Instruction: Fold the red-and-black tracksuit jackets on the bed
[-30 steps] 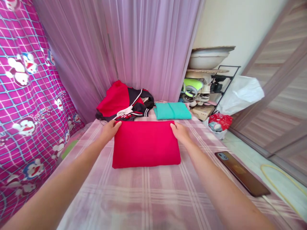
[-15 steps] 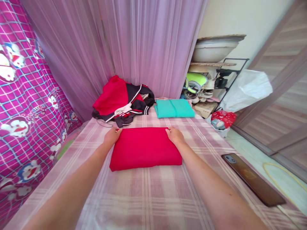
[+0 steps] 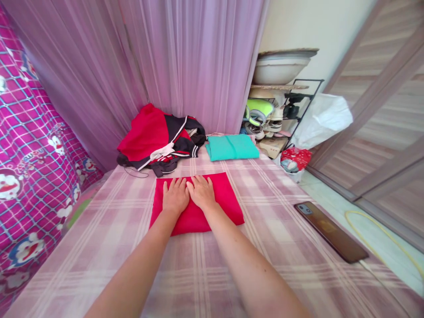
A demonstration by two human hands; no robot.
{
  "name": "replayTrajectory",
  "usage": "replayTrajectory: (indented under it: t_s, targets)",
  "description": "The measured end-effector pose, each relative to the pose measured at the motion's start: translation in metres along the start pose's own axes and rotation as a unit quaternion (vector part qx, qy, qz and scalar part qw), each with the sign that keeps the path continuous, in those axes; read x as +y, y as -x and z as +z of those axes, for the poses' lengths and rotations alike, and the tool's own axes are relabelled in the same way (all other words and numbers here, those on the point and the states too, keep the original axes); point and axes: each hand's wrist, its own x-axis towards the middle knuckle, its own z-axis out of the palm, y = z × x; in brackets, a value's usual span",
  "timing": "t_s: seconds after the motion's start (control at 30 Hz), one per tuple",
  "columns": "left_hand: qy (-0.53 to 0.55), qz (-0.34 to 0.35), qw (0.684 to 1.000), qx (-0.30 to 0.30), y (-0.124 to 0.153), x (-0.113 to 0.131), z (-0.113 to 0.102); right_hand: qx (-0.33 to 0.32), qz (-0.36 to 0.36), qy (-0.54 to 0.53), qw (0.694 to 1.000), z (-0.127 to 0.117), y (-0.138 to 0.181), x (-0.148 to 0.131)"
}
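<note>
A folded red cloth, roughly rectangular, lies flat on the checked bedspread in front of me. My left hand rests palm down on its middle with the fingers spread. Beside it, touching or almost touching, my right hand lies flat on the same cloth, fingers stretched toward the far edge. Neither hand grips anything. Beyond the cloth sits a folded turquoise cloth. To its left is a heap of red and black clothing with white stripes.
A phone with a cable lies near the bed's right edge. A shoe rack with shoes and basins stands at the back right. Purple curtains hang behind, and a pink patterned cloth hangs at left.
Both hands have let go of the red cloth's far corners and come together, flat on its middle. The cloth looks flatter. The view has shifted slightly right.
</note>
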Motion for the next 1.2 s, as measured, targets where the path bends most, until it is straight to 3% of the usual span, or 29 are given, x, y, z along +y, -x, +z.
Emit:
replayTrajectory:
  t_s: [0.1, 0.23, 0.37, 0.53, 0.77, 0.97, 1.2]
  targets:
    - [0.019, 0.001, 1.000, 0.018, -0.002, -0.007, 0.003, -0.005, -0.003, 0.026, 1.000, 0.001, 0.005, 0.013]
    - [0.036, -0.018, 0.999, 0.031, -0.004, -0.013, 0.003, -0.026, -0.016, 0.066, 0.997, -0.015, 0.007, 0.031]
    - [0.030, -0.010, 0.999, 0.027, -0.005, -0.024, 0.006, -0.030, 0.023, 0.091, 0.995, -0.027, 0.012, 0.051]
    - [0.027, 0.002, 0.997, 0.066, -0.002, -0.054, 0.020, -0.011, 0.038, 0.088, 0.995, -0.024, 0.014, 0.065]
    - [0.127, 0.007, 0.986, 0.109, -0.004, -0.086, 0.042, 0.008, 0.007, 0.072, 0.997, -0.021, 0.008, 0.088]
    - [0.173, -0.077, 0.979, 0.079, 0.014, -0.090, 0.034, 0.028, 0.015, 0.087, 0.996, -0.022, 0.016, 0.093]
    - [0.072, -0.176, 0.982, 0.022, 0.056, -0.081, 0.011, 0.120, -0.007, 0.102, 0.988, -0.023, 0.052, 0.109]
